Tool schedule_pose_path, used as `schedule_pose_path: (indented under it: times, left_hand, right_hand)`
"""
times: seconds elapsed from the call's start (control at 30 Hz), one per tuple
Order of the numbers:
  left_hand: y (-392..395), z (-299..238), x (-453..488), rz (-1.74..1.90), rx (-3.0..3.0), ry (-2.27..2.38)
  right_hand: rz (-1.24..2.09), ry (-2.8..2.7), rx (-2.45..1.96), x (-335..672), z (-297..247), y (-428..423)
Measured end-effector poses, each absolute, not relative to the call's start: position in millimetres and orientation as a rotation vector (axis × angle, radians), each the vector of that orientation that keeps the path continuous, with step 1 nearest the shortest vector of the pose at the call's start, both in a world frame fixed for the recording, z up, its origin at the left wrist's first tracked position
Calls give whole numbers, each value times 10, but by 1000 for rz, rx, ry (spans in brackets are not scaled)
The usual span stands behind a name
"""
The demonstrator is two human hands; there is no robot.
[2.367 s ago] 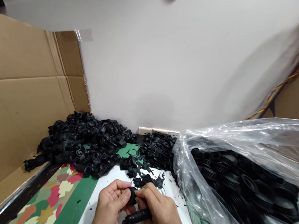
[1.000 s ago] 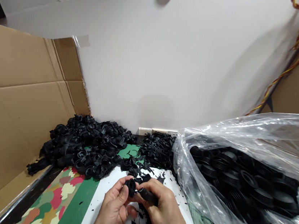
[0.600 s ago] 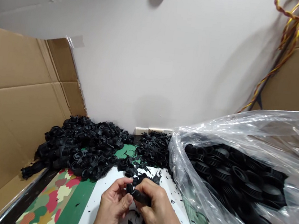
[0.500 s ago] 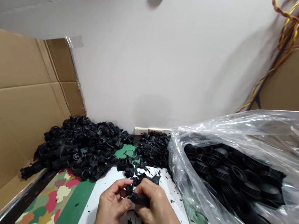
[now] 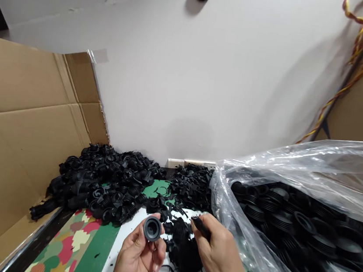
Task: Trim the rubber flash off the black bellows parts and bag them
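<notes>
My left hand [image 5: 140,256] pinches a small black rubber bellows part [image 5: 152,228], its round open end turned up toward me. My right hand [image 5: 216,253] is closed around a thin black tool [image 5: 201,227] whose tip points left; it sits to the right of the part, apart from it. Between and under the hands lies a mound of black rubber trimmings [image 5: 183,253] on a white board [image 5: 121,248].
A heap of black bellows parts [image 5: 103,181] fills the back left corner beside cardboard walls [image 5: 19,133]. A smaller scrap heap [image 5: 192,183] lies by the wall. A clear plastic bag [image 5: 298,177] of larger black ribbed parts [image 5: 299,225] occupies the right. A patterned green mat [image 5: 65,245] covers the table.
The hands, working together on the part with the tool against it, have drawn apart. The left hand has turned the part's opening upward; the right hand has moved right with the tool.
</notes>
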State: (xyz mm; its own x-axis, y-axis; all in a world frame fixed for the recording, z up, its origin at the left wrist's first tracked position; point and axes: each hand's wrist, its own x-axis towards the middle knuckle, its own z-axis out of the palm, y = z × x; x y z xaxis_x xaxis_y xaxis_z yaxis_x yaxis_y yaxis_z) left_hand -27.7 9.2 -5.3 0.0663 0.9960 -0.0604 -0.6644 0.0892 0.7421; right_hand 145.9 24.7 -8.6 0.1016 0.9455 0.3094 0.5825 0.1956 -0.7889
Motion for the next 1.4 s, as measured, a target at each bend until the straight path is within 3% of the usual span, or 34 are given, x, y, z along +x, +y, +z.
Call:
schedule_pose_path:
  times: [0.53, 0.83, 1.1, 1.4]
  left_hand:
    - [3, -28, -257, 1255, 547, 738]
    - [47, -128, -218, 1198, 676, 884]
    - [28, -76, -185, 1162, 929, 1062]
    - [-13, -6, -99, 1431, 1007, 1215]
  right_hand:
    - [542, -1503, -1340, 1492, -78, 217]
    - [1088, -1472, -1232, 1281, 194, 72]
    - [1110, -1316, -1328, 1171, 130, 37]
    - [1506, -817, -1170, 1085, -34, 111]
